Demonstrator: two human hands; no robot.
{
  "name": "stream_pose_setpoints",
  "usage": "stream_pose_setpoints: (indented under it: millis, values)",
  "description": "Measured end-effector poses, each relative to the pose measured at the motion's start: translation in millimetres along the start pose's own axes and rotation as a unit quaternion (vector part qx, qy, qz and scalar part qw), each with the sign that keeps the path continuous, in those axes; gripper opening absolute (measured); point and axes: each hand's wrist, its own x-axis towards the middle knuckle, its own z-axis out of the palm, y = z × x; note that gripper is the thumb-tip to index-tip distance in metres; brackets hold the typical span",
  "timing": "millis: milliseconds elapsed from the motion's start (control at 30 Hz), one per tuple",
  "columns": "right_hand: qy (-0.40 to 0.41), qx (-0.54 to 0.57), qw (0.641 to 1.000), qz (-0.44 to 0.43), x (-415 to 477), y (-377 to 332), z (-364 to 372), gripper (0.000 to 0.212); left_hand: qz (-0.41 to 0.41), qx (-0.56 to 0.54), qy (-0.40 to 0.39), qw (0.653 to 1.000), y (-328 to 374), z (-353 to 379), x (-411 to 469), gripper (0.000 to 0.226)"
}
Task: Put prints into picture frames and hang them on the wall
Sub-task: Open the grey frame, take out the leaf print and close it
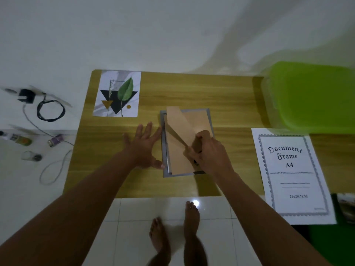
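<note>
Sheet (292, 177) reads "Document Frame A4"; left hand (143, 148) splayed flat — empty; right hand (206, 152) grips backing board (197, 121).

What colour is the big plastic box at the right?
Bright green box, seen in the head view.

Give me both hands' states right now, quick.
Left hand: open, flat on the table beside the frame.
Right hand: closed on the brown stand flap.

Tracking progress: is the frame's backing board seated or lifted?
Not seated: backing board lies askew across the frame, right hand gripping it.
</note>
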Motion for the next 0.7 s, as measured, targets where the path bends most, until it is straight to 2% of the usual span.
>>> stream_pose_setpoints:
  millis: [233, 433, 600, 700]
  values:
    - [0.058, 0.045, 0.997, 0.021, 12, 6, -26, 0.046, -0.003, 0.005, -0.003, 1.000, 0, -2, 0, 0.135]
    - [0.111, 0.012, 0.988, 0.104, 63, 34, -56, 0.044, -0.017, 0.011, -0.008, 1.000, 3, -4, 2, 0.132]
    - [0.116, -0.023, 0.983, 0.137, 104, 64, -72, 0.043, -0.009, 0.019, -0.015, 1.000, 4, -5, 0, 0.129]
    - [0.110, -0.025, 0.984, 0.134, 119, 78, -74, 0.030, 0.004, 0.006, -0.016, 1.000, 4, -5, 0, 0.130]
